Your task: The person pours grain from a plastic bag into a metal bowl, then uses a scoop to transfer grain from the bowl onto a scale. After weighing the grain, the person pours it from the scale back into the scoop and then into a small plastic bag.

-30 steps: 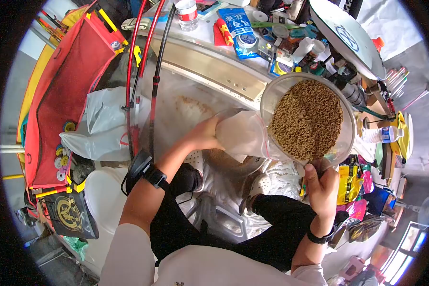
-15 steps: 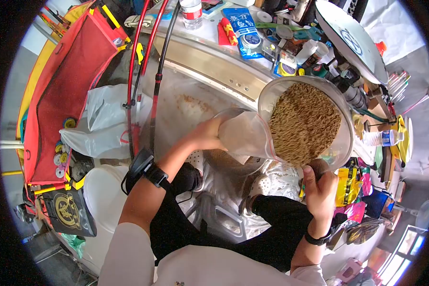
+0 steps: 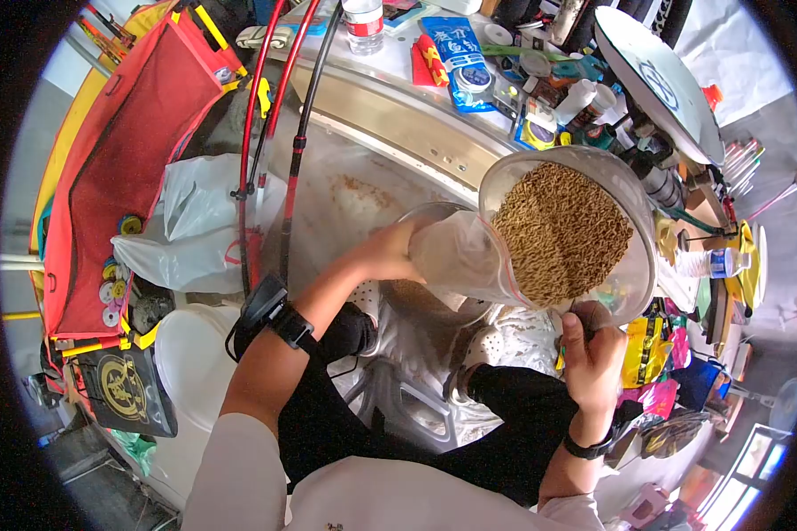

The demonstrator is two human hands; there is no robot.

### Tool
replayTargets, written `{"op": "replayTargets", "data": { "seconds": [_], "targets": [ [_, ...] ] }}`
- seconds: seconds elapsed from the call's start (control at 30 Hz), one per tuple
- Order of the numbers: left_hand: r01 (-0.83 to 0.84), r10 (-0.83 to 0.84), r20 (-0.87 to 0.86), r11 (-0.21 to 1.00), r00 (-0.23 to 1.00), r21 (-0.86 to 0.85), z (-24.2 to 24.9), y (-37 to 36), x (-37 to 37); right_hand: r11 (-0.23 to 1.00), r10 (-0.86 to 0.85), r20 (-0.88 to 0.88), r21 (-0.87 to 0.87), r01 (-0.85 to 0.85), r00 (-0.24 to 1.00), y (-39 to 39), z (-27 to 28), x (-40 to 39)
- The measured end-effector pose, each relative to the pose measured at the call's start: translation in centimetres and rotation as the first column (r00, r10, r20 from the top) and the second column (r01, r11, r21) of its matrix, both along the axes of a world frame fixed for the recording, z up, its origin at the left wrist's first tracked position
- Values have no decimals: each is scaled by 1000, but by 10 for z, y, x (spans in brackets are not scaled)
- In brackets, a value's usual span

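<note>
My right hand (image 3: 593,354) grips the lower rim of a clear plastic bowl (image 3: 639,239), thumb on top. The bowl is tilted toward a translucent bag and holds a heap of brown pellets (image 3: 567,230). My left hand (image 3: 388,252) is closed around the side of the bag (image 3: 460,252), its fingers partly hidden behind it. The bag's mouth, edged with a red strip, touches the bowl's left side where the pellets lie. Below the bag, between my feet, a second clear basin (image 3: 425,310) is partly hidden.
Red and black rods (image 3: 290,177) stand upright at left, near a white plastic bag (image 3: 208,221) and a red gear bag (image 3: 124,177). Ahead is a cluttered table (image 3: 398,66) with a water bottle (image 3: 363,26). A white bucket lid (image 3: 195,363) is at lower left.
The pellets, smeared by motion before, now look sharp, and their heap has shifted and shrunk a little at the top. Both hands keep nearly the same places on the bowl and bag.
</note>
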State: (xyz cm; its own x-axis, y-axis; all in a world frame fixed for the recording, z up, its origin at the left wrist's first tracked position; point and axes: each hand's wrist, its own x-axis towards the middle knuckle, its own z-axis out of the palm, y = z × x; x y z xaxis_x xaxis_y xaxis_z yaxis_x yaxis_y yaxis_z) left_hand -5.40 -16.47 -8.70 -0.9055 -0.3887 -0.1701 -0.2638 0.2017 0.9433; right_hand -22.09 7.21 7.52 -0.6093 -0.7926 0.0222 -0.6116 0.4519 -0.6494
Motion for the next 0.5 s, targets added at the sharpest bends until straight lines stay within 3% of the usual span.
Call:
{"op": "replayTargets", "data": {
  "seconds": [0.27,0.5],
  "targets": [
    [35,-33,-64,999,997,38,-16,-1,-1,1000,10,-9,-5,-10,1000,2,-1,2],
    [9,-5,-112,999,994,40,3,4,-4,1000,30,-26,2,-30,999,3,-1,2]
  ]
}}
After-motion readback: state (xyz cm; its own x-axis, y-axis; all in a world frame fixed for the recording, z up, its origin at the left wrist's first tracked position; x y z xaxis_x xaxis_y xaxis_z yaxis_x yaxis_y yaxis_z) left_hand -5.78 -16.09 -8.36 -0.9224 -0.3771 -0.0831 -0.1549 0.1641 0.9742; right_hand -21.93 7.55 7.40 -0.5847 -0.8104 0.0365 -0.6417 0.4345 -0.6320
